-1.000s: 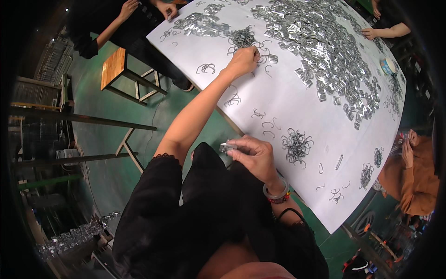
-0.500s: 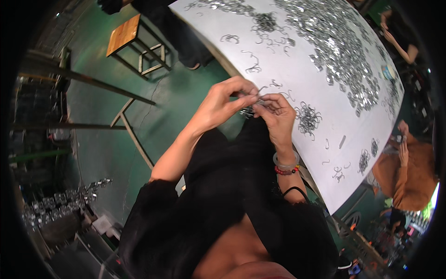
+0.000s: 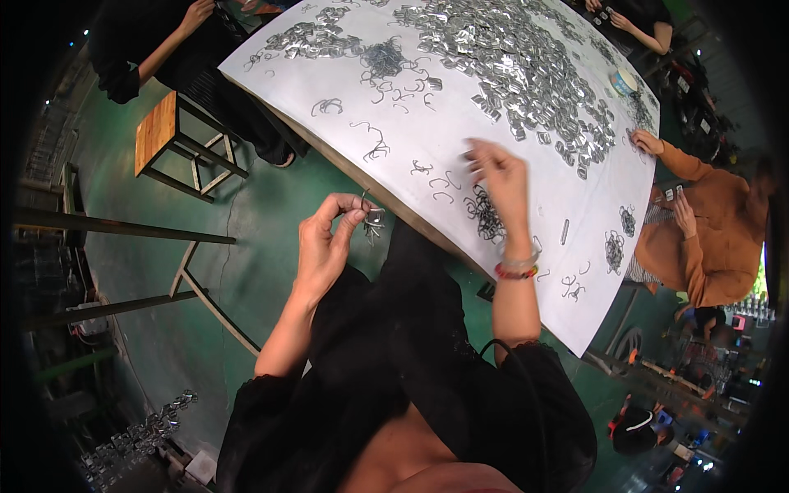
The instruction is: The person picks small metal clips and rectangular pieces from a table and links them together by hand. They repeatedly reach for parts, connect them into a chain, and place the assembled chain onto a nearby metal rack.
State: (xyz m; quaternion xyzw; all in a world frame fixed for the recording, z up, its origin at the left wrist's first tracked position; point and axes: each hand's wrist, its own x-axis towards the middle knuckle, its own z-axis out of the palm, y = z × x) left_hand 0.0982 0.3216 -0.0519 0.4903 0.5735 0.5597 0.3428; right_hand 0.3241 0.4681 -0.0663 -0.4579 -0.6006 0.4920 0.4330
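"Where the left grip hangs just short of the desk, what does it have?"

"It has small metal pieces, pinched tight between thumb and forefinger. They dangle just to the right of that grip, and a thin hook sticks up beside them."

"And the right grip?"

"Over the desk, right of the left grip and farther forward. Its fingers look part-curled (they are blurred, so I cannot tell how wide they stand or whether they have hold of anything). A pale bangle and a red beaded bracelet circle the wrist behind it."

"What lies close by?"

"Just nearer than the right grip, a tangle of dark hooks. Scattered hooks lie to its left, and a straight strip lies to its right."

"Farther out?"

"A stool stands well left of the left grip. Ahead of the right grip spreads a broad heap of flat silver pieces, with a tub to the right of it."

"Anyone there?"

"A co-worker in orange, well right of the right grip, one hand at the desk's edge."
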